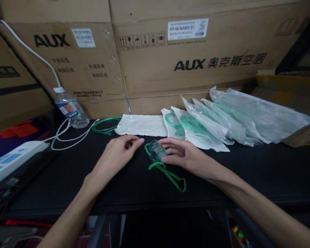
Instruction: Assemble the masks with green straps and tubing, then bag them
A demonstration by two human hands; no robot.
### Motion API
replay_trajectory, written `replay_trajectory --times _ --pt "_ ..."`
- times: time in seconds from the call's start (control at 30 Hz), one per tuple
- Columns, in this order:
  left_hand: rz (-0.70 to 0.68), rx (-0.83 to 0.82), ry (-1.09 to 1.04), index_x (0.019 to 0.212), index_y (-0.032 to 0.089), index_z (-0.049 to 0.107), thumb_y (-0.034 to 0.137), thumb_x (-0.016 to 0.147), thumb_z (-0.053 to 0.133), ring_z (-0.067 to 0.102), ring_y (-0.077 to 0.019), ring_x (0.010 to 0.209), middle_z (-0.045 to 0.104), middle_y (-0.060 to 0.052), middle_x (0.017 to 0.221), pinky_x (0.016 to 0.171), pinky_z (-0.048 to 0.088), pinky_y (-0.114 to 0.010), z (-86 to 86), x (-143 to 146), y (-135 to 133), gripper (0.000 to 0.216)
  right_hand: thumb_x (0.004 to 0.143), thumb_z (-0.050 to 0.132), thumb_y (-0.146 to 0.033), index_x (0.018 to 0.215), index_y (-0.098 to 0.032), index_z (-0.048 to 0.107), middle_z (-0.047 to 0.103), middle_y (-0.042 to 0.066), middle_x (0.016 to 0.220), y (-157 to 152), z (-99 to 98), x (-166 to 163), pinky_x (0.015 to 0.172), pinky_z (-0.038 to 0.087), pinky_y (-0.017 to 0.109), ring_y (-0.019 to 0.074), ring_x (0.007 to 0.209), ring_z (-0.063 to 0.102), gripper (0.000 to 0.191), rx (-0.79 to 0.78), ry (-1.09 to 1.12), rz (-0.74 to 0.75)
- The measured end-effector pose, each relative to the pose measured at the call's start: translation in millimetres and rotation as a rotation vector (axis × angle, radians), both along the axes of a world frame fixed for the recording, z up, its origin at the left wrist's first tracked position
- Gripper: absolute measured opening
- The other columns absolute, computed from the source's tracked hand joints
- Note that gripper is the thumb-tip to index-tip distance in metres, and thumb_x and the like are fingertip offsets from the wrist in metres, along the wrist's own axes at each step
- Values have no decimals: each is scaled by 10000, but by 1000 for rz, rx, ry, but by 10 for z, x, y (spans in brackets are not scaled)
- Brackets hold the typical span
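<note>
A small clear plastic oxygen mask (pixel 155 151) with a green elastic strap (pixel 172 177) is over the black tabletop in front of me. My right hand (pixel 182 153) grips the mask from its right side, thumb below and fingers above. The strap trails down toward the front edge, tied or looped by the mask. To the left of the mask, apart from it, my left hand (pixel 120 150) has its fingers curled and thumb close to the index finger. Nothing shows between those fingertips. Behind the left hand lies a coil of green tubing (pixel 103 126).
Behind the hands lies a white packet (pixel 143 124). Several clear-and-white packets with green tubing (pixel 193 124) lean in a row to the right. A water bottle (pixel 71 108), white cable (pixel 57 137) and power strip (pixel 18 158) are at left. Cardboard boxes (pixel 150 75) wall the back.
</note>
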State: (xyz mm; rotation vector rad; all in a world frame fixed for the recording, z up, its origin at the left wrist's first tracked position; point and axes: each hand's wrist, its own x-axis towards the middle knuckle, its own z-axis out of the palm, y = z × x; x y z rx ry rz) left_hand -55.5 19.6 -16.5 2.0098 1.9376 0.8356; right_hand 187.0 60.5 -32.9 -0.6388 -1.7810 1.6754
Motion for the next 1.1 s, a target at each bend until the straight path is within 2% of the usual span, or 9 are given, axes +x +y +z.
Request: replay_trajectory --times 0.1,0.2,0.33,0.47,0.6,0.7,0.83,0.97,1.1 --pt "-67 21 94 1166 219 730 526 953 563 671 -242 866 734 -61 1041 820 485 -364 -34 93 6 409 787 796 -192 1181 -225 658 682 6 1127 -17 15 -2 875 503 260 133 995 649 419 -11 -49 97" --pt "-153 -2 158 1256 200 693 412 972 560 652 -251 938 680 -85 1138 854 488 -381 -70 135 15 379 805 779 -186 1186 -217 673 695 3 1093 -45 56 -7 851 505 255 129 954 655 396 5 -105 151" --pt "-229 -32 151 1184 195 711 268 964 552 640 -230 943 659 -75 1119 869 485 -370 -109 124 23 281 815 771 -186 1160 -211 690 706 3 1083 -63 99 -3 858 501 257 130 950 661 355 -1 -125 159" --pt "-240 -10 116 1025 197 712 272 960 570 640 -219 913 660 -55 1042 839 480 -355 -148 94 46 173 772 809 -201 1154 -205 682 718 10 1077 -44 96 5 894 494 273 150 1013 660 402 -61 -92 82" --pt "-257 6 105 1021 201 690 255 961 565 643 -214 890 671 -42 977 816 474 -339 -161 73 64 149 737 836 -241 1137 -205 688 723 5 962 -17 75 8 852 492 296 160 946 658 428 -118 -97 -38" --pt "-272 3 102 987 209 693 256 970 541 638 -212 892 662 -40 957 815 470 -337 -150 70 52 160 711 852 -257 1122 -200 692 724 15 956 -7 61 11 843 487 311 170 938 656 445 -146 -91 -97" --pt "-282 16 134 948 190 661 256 977 505 609 -226 950 638 -62 984 877 469 -366 -174 63 37 171 705 867 -260 1127 -196 680 724 29 1028 -9 51 19 904 478 328 176 986 651 466 -162 -57 -95" --pt "-261 83 177 911 187 612 226 992 430 576 -245 921 645 -74 942 861 467 -395 -179 68 27 203 711 873 -258 1131 -200 671 718 33 1058 -19 62 21 919 479 339 181 994 652 469 -165 -49 -94" --pt "-228 125 7 966 208 638 298 1005 481 628 -227 917 697 -47 963 846 480 -358 -73 118 -4 186 733 861 -244 1121 -200 674 717 17 1001 -26 68 19 888 494 331 166 913 662 434 -172 -46 -108"
